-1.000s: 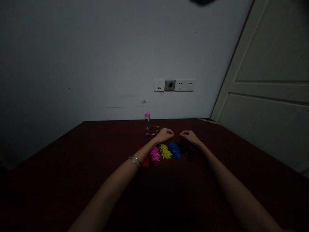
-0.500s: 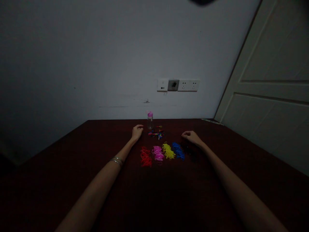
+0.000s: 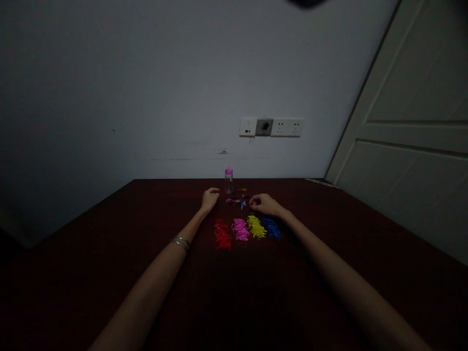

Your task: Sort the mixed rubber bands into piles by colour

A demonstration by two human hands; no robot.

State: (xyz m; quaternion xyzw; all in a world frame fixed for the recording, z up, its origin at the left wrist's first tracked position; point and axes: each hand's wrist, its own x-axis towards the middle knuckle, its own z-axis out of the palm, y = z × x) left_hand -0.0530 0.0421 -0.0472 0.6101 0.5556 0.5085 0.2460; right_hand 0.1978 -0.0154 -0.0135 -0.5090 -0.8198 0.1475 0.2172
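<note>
My right hand (image 3: 264, 204), its thumb and index finger pinched, is at the right edge of a small mixed pile of coloured bands (image 3: 238, 201); what the fingertips hold is too small to tell. My left hand (image 3: 210, 199) rests on the table left of that pile, fingers loosely curled and a little apart, with nothing visible in it. Nearer to me lie a red heap (image 3: 222, 234), a pink heap (image 3: 240, 229), a yellow heap (image 3: 256, 227) and a blue heap (image 3: 271, 227) of bands, side by side.
A clear bottle with a pink cap (image 3: 228, 180) stands behind the mixed pile. The dark red table (image 3: 234, 292) meets a wall with a row of sockets (image 3: 271, 127). A pale panelled door (image 3: 409, 126) is at the right.
My right hand has moved left, from beyond the blue heap to the mixed pile. My left hand has stayed in nearly the same place. The view has shifted slightly.
</note>
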